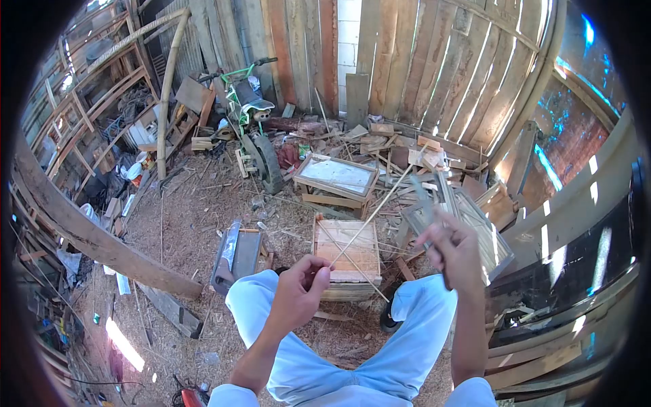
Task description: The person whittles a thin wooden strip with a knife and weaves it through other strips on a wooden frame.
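Note:
My left hand (303, 288) is closed, pinching the near end of a thin wooden strip (371, 216) that slants up and away to the right. My right hand (453, 247) grips a knife, its narrow blade (424, 195) pointing up and smeared by motion. The blade is close to the strip's far end; I cannot tell whether they touch. Below the hands, between my knees, stands a wooden box (349, 261) with another thin strip (349, 260) lying across its top.
A handsaw (230, 252) rests on a grey-topped box (250, 254) by my left knee. Ahead are a white-topped wooden frame (336, 176), scrap wood (400, 146) and a green two-wheeler (251, 115). A pole (102, 227) slants at left; framed panels (485, 234) lean at right. Shavings cover the floor.

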{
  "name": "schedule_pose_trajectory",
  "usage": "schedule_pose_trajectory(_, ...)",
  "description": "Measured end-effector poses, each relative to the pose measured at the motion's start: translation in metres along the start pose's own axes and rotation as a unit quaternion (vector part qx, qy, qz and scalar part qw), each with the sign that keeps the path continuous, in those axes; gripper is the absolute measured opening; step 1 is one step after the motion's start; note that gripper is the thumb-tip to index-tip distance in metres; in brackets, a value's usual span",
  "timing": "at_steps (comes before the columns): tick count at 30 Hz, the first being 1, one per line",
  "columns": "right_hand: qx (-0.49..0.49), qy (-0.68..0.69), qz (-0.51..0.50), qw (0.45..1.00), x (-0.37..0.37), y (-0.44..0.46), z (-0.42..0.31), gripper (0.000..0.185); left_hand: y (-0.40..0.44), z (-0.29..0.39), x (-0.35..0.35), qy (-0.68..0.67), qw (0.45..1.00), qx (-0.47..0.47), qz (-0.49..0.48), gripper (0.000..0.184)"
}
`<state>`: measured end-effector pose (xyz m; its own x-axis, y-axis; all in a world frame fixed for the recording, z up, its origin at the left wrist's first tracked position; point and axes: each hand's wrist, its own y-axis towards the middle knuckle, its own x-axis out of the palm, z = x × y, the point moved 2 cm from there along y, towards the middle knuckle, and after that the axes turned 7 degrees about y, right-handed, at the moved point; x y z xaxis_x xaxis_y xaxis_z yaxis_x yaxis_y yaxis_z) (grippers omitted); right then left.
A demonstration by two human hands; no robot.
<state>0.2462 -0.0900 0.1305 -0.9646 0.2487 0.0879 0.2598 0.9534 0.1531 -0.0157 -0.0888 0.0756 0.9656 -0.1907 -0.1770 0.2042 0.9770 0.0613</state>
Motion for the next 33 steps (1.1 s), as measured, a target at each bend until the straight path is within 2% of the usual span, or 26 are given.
schedule_pose_trajectory(2,0.072,0.031,-0.106,0.991,0.019,-0.017,0.004,0.038,0.000,0.005,0.007,-0.033,0.999,0.000,-0.017,0.011)
schedule_pose_trajectory(3,0.073,0.029,-0.103,0.992,0.024,-0.022,0.006,0.038,0.000,0.008,0.010,-0.035,0.999,-0.001,-0.020,0.011)
schedule_pose_trajectory(5,0.082,0.067,-0.205,0.973,0.037,-0.031,0.010,0.039,-0.001,0.015,0.015,-0.038,0.998,0.005,-0.041,0.011)
schedule_pose_trajectory(9,0.117,0.093,-0.229,0.962,0.046,-0.035,0.014,0.037,-0.005,0.021,0.023,-0.026,0.998,0.017,-0.050,0.011)
schedule_pose_trajectory(11,0.145,0.078,-0.277,0.947,0.051,-0.040,0.013,0.036,-0.008,0.028,0.026,-0.039,0.998,0.022,-0.046,0.011)
schedule_pose_trajectory(15,0.184,0.095,-0.300,0.931,0.054,-0.044,0.011,0.033,-0.011,0.026,0.028,-0.069,0.996,0.011,-0.061,0.010)
schedule_pose_trajectory(18,0.210,0.095,-0.301,0.926,0.049,-0.042,0.011,0.032,-0.012,0.029,0.027,-0.077,0.993,0.043,-0.084,0.009)
schedule_pose_trajectory(20,0.218,0.109,-0.266,0.933,0.047,-0.040,0.008,0.024,-0.013,0.030,0.029,-0.040,0.997,0.057,-0.043,0.011)
schedule_pose_trajectory(23,0.192,0.098,-0.267,0.939,0.047,-0.041,0.008,0.024,-0.013,0.031,0.026,-0.019,0.997,0.021,-0.067,0.009)
schedule_pose_trajectory(29,0.154,0.042,-0.257,0.953,0.042,-0.032,0.005,0.029,-0.013,0.027,0.023,-0.019,0.998,0.024,-0.049,0.012)
schedule_pose_trajectory(33,0.185,0.079,-0.269,0.942,0.050,-0.040,0.010,0.029,-0.014,0.028,0.027,-0.019,0.999,0.032,-0.023,0.012)
